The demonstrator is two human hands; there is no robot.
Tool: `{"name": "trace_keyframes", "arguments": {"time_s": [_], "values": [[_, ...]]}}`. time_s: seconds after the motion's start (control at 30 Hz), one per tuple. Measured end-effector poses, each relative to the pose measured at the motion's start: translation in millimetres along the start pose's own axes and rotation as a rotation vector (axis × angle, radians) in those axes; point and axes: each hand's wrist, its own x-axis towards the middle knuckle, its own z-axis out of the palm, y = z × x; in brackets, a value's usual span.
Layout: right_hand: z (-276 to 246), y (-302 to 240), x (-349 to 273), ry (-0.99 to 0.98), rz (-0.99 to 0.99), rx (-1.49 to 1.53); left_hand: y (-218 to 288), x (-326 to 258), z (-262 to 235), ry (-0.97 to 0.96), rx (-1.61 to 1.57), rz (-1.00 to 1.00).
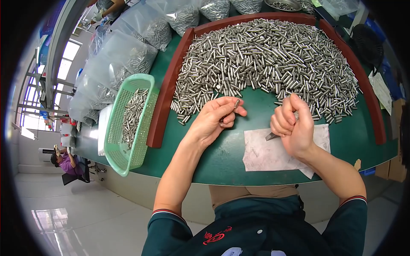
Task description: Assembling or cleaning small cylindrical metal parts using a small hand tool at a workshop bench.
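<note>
My left hand (217, 116) pinches a small metal pin (237, 104) between thumb and fingertip, above the green tabletop. Closed in a fist, my right hand (294, 123) grips a grey flat-ended tool (271, 136), most of which is hidden in the palm. Under that hand lies a stained white cloth or paper sheet (260, 155). Just beyond both hands, a wide heap of short shiny metal pins (265, 55) covers the table, with a few loose ones along its near edge.
Dark red rails (168, 91) border the heap at left, back and right. A green perforated basket (112, 145) holding more pins stands to the left. Clear plastic bags of pins (132, 55) line the far left. Other people (74, 164) are at left, one seated.
</note>
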Motion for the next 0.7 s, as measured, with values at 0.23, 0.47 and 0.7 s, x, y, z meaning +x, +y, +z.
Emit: {"name": "trace_keyframes", "arguments": {"time_s": [0.23, 0.47, 0.7], "values": [[-1.1, 0.1, -0.9, -0.003, -0.005, -0.009, -5.0, -5.4, 10.2, -0.065, 0.07, 0.016], [0.0, -1.5, -1.3, -0.022, -0.025, -0.039, -26.8, -20.3, 41.7, -0.038, 1.061, 0.27], [1.2, 3.7, -7.5, -0.065, -0.115, -0.077, -33.6, -20.2, 44.3, 0.047, 1.219, 0.481]]}}
